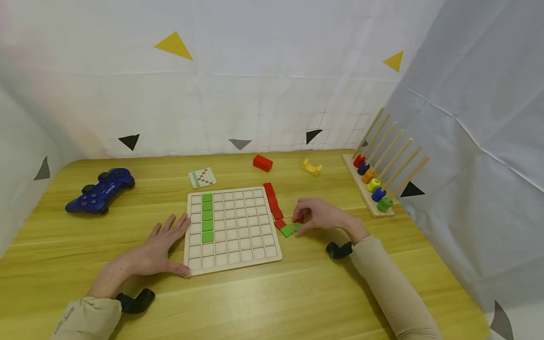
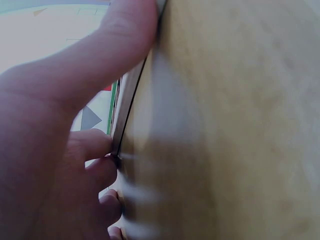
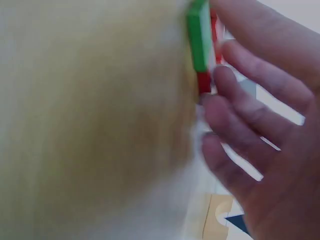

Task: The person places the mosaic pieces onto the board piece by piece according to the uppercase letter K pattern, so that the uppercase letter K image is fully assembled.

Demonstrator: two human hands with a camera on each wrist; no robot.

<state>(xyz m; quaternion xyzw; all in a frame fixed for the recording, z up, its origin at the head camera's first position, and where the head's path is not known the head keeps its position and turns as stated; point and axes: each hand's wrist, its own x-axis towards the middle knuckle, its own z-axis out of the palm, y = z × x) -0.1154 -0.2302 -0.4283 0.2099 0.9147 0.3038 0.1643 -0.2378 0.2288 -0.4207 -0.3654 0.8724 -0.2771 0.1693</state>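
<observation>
**Right hand at the loose tiles, left hand steadying the grid board**

The wooden grid board [image 1: 238, 226] lies flat at the middle of the yellow table [image 1: 297, 302]. Five green tiles [image 1: 207, 217] fill one column near its left edge, touching end to end.

The left hand [image 1: 159, 248] rests flat at the board's 8 o'clock corner, fingers straight and spread, thumb along the lower left edge. It grips nothing. The left wrist view shows the thumb [image 2: 120, 40] pressed against the board's rim.

The right hand [image 1: 316, 216] sits at 3 o'clock from the board, fingers curled down over a small red tile [image 1: 300, 220]. The head view suggests a pinch, but the fingers hide the contact, so I cannot tell whether the tile is truly held. Just beside the hand, toward 8 o'clock, lie a loose green tile [image 1: 286, 231] and a red tile [image 1: 279, 224]. A row of red tiles [image 1: 272, 199] runs along the board's right edge. The right wrist view is blurred, showing green and red tile edges near the fingertips [image 3: 220, 80].

A blue game controller [image 1: 100, 190] lies at 10 o'clock, well apart. A pattern card [image 1: 202, 177] sits at 12 o'clock, a red block [image 1: 262, 163] and a yellow arch block [image 1: 311, 167] at 1 o'clock. A peg rack with coloured rings [image 1: 374, 182] stands at 2 o'clock.
</observation>
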